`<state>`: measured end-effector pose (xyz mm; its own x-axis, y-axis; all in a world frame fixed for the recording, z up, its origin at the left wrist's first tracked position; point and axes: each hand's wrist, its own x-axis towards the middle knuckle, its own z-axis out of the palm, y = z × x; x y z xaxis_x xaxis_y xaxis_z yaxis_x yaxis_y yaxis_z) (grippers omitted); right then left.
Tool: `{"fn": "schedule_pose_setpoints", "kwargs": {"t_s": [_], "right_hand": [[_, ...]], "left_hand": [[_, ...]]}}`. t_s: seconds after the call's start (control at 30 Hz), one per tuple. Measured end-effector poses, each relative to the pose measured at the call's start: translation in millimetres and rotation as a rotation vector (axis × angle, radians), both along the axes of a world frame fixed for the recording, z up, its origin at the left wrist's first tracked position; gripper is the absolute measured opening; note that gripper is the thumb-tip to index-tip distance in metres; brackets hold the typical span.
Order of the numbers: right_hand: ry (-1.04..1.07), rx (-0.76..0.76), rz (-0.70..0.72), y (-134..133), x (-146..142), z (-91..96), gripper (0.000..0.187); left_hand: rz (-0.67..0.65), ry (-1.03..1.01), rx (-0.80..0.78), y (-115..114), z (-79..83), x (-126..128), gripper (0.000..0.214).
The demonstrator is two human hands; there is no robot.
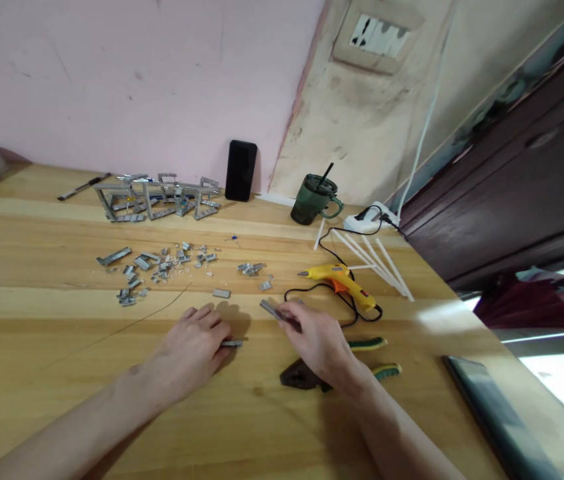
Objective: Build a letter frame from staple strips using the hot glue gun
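Note:
My left hand (pixel 197 343) rests low over the wood table, fingers closed on a short grey metal strip, which looks like a staple strip (pixel 233 344). A second staple strip (pixel 269 309) sticks out to the left from the pinched fingers of my right hand (pixel 318 337). Beyond my hands, a loose short strip (pixel 221 293) lies flat. Partly beneath my right hand and wrist are pliers (pixel 302 375) with green handles. Farther back lie broken staple pieces (pixel 162 269) and a small cluster of them (pixel 251 269). A framework built of grey strips (pixel 148 200) stands near the wall.
A yellow hot glue gun (pixel 335 273) with a black cord lies right of centre, beside white glue sticks (pixel 377 263). Behind are a green mug (pixel 307 203), a power strip (pixel 368 219), a propped phone (pixel 241 171) and a pen (pixel 85 187). A dark flat device (pixel 492 400) lies at the right edge.

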<state>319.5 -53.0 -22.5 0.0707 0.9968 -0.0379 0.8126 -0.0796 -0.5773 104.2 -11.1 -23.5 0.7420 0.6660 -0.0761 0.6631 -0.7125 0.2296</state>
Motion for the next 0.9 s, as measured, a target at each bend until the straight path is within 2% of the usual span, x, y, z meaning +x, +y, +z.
{"fn": "schedule_pose_setpoints", "kwargs": {"t_s": [0.2,0.33,0.43,0.57,0.73,0.9], "right_hand": [[-0.334,-0.051,0.180,-5.5,-8.3,4.3,0.020],[-0.495,-0.034,0.234,-6.6,-8.4,4.0,0.019],[-0.574,0.012,0.275,-3.4,-7.5,1.6,0.018],[-0.627,0.067,0.262,2.5,-5.8,-3.4,0.015],[-0.619,0.051,0.209,4.1,-4.1,-5.7,0.014],[-0.520,-0.008,0.209,24.5,-1.6,17.7,0.008]], "left_hand": [[0.053,-0.042,-0.034,5.3,9.6,-13.4,0.015],[0.117,-0.054,-0.003,23.5,13.9,-26.3,0.016],[0.147,-0.058,0.032,42.0,11.4,-26.1,0.016],[0.133,-0.058,0.072,58.6,6.7,-13.1,0.018],[0.102,-0.061,0.074,65.0,-0.6,-0.9,0.016],[0.116,-0.080,0.046,70.3,-8.5,-0.5,0.014]]}}
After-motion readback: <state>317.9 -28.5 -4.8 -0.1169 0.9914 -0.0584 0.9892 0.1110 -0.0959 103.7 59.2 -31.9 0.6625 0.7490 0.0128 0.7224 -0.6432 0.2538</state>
